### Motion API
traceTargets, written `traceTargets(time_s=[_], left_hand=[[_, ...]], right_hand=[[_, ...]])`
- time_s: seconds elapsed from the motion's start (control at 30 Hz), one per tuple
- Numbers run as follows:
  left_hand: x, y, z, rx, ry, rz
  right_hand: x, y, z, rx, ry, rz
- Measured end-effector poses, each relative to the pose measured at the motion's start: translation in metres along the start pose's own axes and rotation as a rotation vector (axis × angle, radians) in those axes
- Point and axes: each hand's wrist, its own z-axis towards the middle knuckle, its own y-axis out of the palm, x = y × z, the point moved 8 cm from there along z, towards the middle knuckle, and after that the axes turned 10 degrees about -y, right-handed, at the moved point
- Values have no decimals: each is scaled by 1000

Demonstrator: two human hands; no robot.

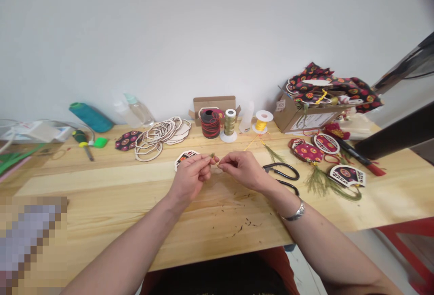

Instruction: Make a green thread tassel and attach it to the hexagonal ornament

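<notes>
My left hand (193, 173) is closed, thumb and forefinger pinching a small bundle of green thread (212, 155). Close beside it on the right, my right hand (242, 168) is also closed, its fingertips pinching what looks like a thin yellow cord; most of the cord is hidden by the fingers. A yellow strand (250, 143) shows behind the right hand. Partly covered by my left hand, a fan-shaped ornament (186, 156) with dark patterned fabric lies on the table. Black-handled scissors (285, 168) lie by my right wrist, their blades hidden.
Along the wall stand dark red cord (210, 125), an olive thread spool (229, 125), a yellow cord spool (261, 123) and a fabric-filled carton (305, 116). Wooden frames (149, 146) and a screwdriver (83, 143) lie left; tasselled ornaments (308, 150) and a marker (359, 157) lie right.
</notes>
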Motion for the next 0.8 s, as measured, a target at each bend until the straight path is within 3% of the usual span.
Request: traceTargets(time_s=[0.17, 0.4, 0.8], left_hand=[[0, 0, -1, -8, 0, -23], [6, 1, -2, -36, 8, -87], [7, 7, -8, -98, -15, -118]], right_hand=[[3, 2, 0, -58, -10, -37], [11, -6, 3, -127, -94, -513], [30, -80, 11, 35, 179, -870]])
